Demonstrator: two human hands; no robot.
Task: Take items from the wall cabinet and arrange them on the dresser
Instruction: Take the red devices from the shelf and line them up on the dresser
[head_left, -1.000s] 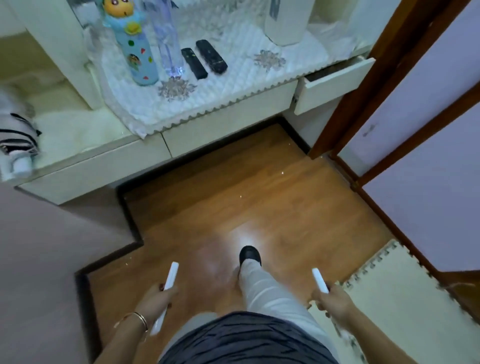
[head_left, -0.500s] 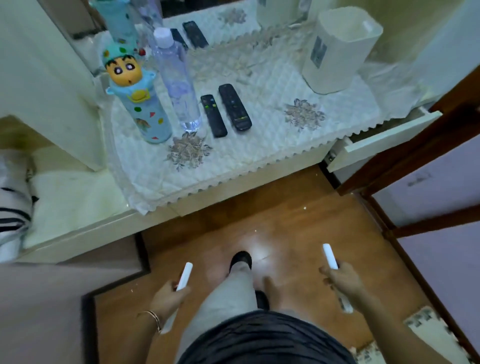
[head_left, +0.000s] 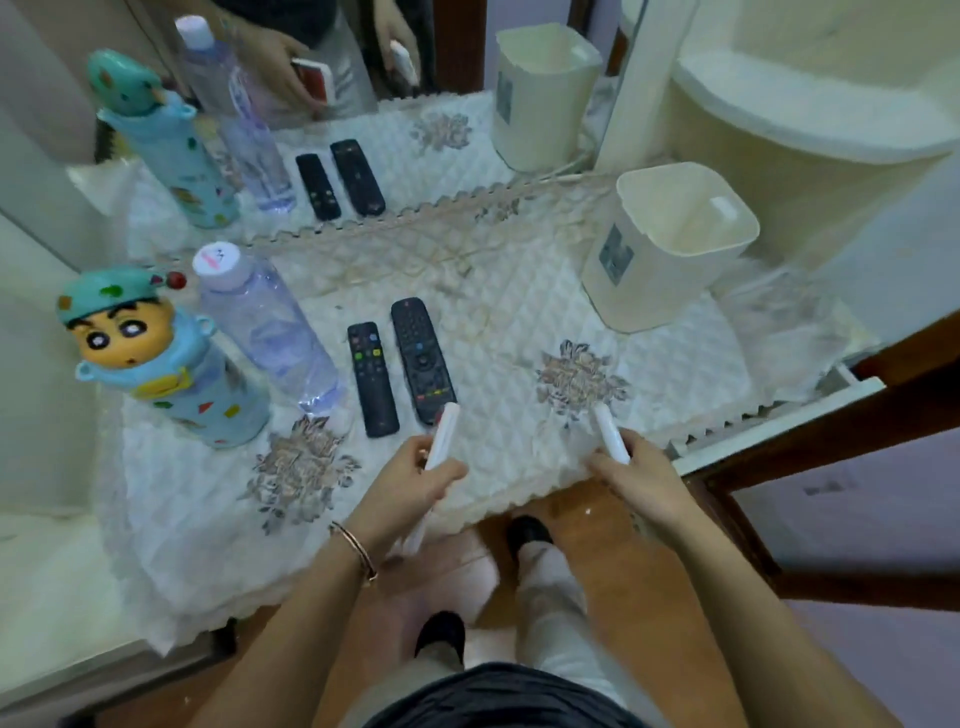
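Dresser (head_left: 779, 423) top, covered by a white quilted cloth (head_left: 498, 322).

- Left edge: blue cartoon-figure flask (head_left: 171, 364), upright. Just beside it stands a clear plastic water bottle (head_left: 265, 332).
- Centre: short black remote (head_left: 371, 379) and long black remote (head_left: 422, 358), flat, side by side.
- Front edge: left hand (head_left: 410, 483), fingers curled round a slim white stick (head_left: 441, 436). Right hand (head_left: 644, 478), fingers clamped on a second slim white stick (head_left: 610, 434).
- Right rear corner: cream square plastic bin (head_left: 670, 244).

Risks: the slim white stick may nudge the long black remote, its tip being just beside it. Either stick, set near the front edge, may slip off.

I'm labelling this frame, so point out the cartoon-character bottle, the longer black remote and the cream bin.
cartoon-character bottle (head_left: 171, 364): head view, on its blue collar.
longer black remote (head_left: 423, 358): head view, on its round navigation pad.
cream bin (head_left: 654, 291): head view, on its front wall.
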